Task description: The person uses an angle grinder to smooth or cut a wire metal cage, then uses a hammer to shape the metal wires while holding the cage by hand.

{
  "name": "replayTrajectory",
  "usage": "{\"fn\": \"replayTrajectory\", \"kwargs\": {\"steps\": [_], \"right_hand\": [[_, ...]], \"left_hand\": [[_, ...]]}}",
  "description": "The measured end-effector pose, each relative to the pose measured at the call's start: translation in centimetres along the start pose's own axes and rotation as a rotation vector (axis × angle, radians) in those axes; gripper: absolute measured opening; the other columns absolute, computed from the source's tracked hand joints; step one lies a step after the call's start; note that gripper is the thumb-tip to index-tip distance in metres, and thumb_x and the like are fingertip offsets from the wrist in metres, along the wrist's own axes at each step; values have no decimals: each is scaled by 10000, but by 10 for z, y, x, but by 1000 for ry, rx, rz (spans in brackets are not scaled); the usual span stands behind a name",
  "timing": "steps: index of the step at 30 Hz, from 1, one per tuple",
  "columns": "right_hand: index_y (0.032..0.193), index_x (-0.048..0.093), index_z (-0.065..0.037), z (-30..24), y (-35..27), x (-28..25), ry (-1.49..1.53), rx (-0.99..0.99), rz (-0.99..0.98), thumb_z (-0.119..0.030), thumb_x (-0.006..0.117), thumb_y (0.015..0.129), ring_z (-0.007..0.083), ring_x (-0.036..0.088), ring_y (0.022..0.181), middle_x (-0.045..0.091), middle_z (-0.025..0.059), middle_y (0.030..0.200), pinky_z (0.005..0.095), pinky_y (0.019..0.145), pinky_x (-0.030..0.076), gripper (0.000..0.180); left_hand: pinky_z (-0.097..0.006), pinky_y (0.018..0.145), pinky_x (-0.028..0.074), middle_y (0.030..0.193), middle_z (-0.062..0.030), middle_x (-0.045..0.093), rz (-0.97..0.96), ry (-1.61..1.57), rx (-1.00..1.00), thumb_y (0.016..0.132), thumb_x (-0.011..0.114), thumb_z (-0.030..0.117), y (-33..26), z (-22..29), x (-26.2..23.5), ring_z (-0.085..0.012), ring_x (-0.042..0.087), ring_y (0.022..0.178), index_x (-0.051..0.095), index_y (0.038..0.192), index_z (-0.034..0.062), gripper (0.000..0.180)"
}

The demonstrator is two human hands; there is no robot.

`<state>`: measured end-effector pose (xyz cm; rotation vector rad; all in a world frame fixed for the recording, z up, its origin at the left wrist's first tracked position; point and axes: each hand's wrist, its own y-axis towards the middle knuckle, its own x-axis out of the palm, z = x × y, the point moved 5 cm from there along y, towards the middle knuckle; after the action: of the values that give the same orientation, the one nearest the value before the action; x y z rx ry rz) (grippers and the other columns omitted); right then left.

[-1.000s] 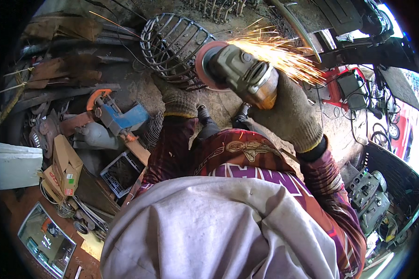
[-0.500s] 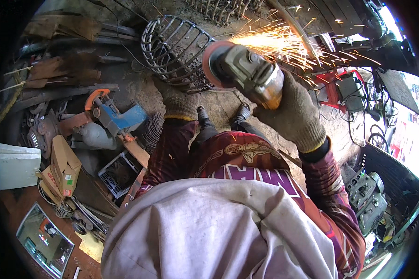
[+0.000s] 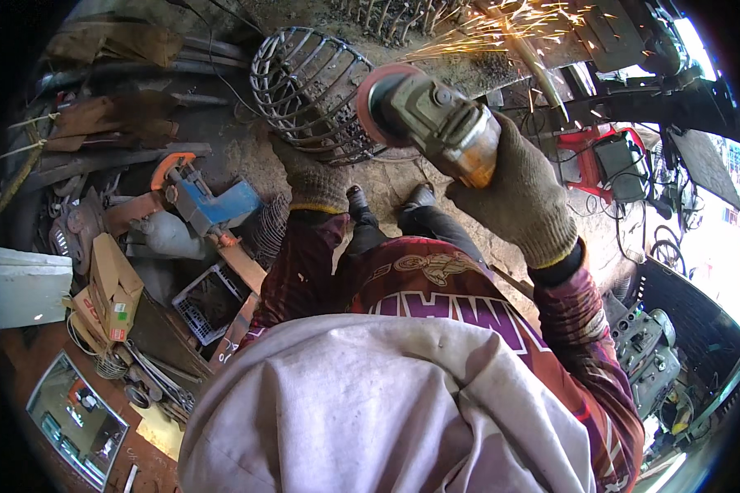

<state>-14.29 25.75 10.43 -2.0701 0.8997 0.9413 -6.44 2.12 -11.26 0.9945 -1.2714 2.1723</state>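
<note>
Change: sparks now fly higher, along the top edge, where half a second ago they streamed right from the disc; the grinder sits at much the same spot against the cage.
Left hand: gloved left hand (image 3: 316, 182) rests at the lower rim of the cage (image 3: 308, 90); whether its fingers clasp a bar or only press on it cannot be told.
Cage: rounded basket of bent grey metal rods, open between the bars, lying on the dirt floor at top centre, dark inside.
Grinder: grinder (image 3: 436, 123) has a dull green-grey body scuffed to bare metal and a reddish disc (image 3: 376, 107) at its left end, just beside the cage's right side.
Right hand: gloved right hand (image 3: 522, 197) is wrapped tight around the grinder's rear.
Sparks: sparks (image 3: 501, 20) are orange streaks fanning across the top right.
Around: blue vise (image 3: 210, 201) and cardboard box (image 3: 111, 283) lie well left of the cage; red machine (image 3: 604, 156) stands to the right.
Hidden: contact point of disc and rod is blocked by the grinder head; grey hood (image 3: 386, 411) covers the lower middle; the rim of the view is black.
</note>
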Motion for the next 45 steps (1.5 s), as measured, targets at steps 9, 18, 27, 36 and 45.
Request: {"fn": "replayTrajectory", "kwargs": {"steps": [9, 18, 27, 36, 45], "right_hand": [[1419, 453, -41, 9, 20, -12, -10, -200, -17, -291, 881, 683, 424, 671, 1081, 687, 228, 1164, 474, 904, 560, 887], [1403, 478, -58, 33, 18, -18, 42, -157, -127, -248, 891, 681, 409, 668, 1110, 686, 214, 1186, 461, 919, 561, 853], [1393, 482, -52, 9, 27, -19, 11, -164, -123, -258, 895, 683, 414, 675, 1090, 692, 212, 1159, 464, 901, 567, 847], [1392, 491, -48, -3, 6, -7, 20, -15, 19, -250, 905, 665, 410, 669, 1109, 687, 218, 1190, 468, 920, 552, 861], [1379, 499, -41, -12, -36, 17, 183, 96, 126, -291, 890, 672, 397, 676, 1104, 685, 222, 1174, 450, 918, 552, 846]], "left_hand": [[-603, 1111, 428, 1510, -173, 506, -32, 33, 83, 995, 373, 617, 1, 5, 10, -402, 506, 1355, 488, 1505, 130, 714], [-598, 1104, 437, 1500, -162, 521, -89, 122, 125, 997, 386, 605, -5, 4, 8, -392, 521, 1344, 494, 1500, 134, 698], [-606, 1096, 441, 1493, -157, 530, -126, 80, 98, 989, 412, 602, 0, 7, -1, -390, 527, 1338, 502, 1493, 139, 690], [-621, 1087, 443, 1488, -155, 536, -134, -34, -13, 978, 444, 604, -6, 12, 5, -393, 529, 1334, 511, 1484, 146, 686], [-589, 1095, 448, 1476, -126, 545, -156, -1, -145, 954, 506, 667, -17, 46, 3, -365, 537, 1316, 539, 1449, 158, 712]]}}
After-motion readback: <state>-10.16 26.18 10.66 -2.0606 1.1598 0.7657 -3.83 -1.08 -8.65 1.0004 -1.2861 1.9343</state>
